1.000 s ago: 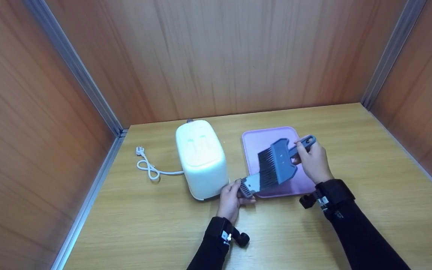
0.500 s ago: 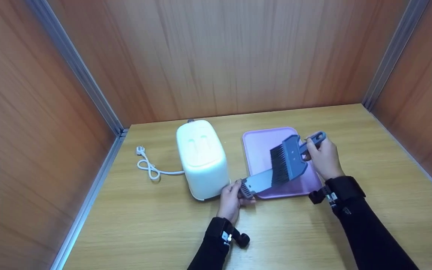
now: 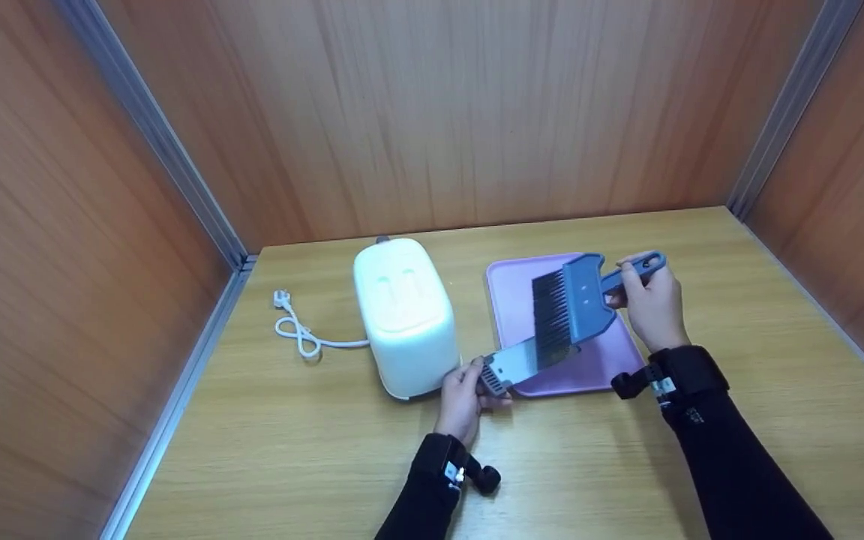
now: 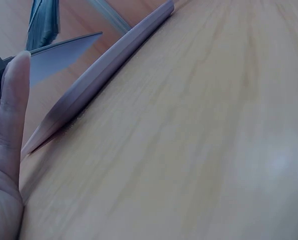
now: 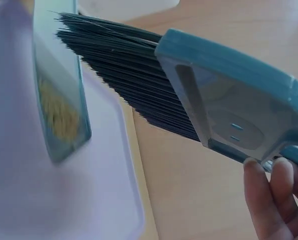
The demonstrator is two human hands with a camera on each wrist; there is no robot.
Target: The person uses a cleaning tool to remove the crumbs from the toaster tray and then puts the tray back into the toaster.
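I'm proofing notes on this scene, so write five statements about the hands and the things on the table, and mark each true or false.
1. The right hand holds the brush by its handle. True.
2. The left hand is empty. False: it holds the flat tool.
3. The white appliance stands left of the purple tray. True.
4. The plug is in a socket. False: it lies on the table.
5. A white cord runs from the appliance to the plug. True.

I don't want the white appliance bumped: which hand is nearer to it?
Left. The left hand is close beside the white appliance, at its near right corner; the right hand is farther off, by the right edge of the purple tray.
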